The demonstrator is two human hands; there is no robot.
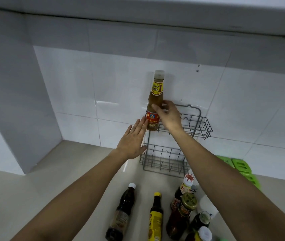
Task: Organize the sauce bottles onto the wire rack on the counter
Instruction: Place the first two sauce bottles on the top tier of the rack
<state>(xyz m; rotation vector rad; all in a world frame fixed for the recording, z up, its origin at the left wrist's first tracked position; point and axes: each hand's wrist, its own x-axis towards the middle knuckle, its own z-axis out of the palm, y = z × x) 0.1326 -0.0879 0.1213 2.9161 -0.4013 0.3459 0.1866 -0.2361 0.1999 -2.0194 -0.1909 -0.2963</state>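
Grey wire rack (181, 136) at back edge of bench (68, 171), against tiled wall. One tan sauce bottle (154, 105) upright in left end of top tier, right hand (168, 115) with fingers (157, 109) wrapped round its waist. Left hand (133, 138) flat, fingers straight, touching rack's left side and bottle's label. Bottom tier bare. Several bottles (157, 216) waiting near front edge, so barely started, likely first of many.

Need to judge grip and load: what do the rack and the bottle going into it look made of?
Wire rack: thin grey rods, matte, likely coated metal wire. Brown sauce bottle, held by the right hand: translucent body showing sauce, glossy paper label, pale cap probably plastic; glass or clear plastic, cannot tell.
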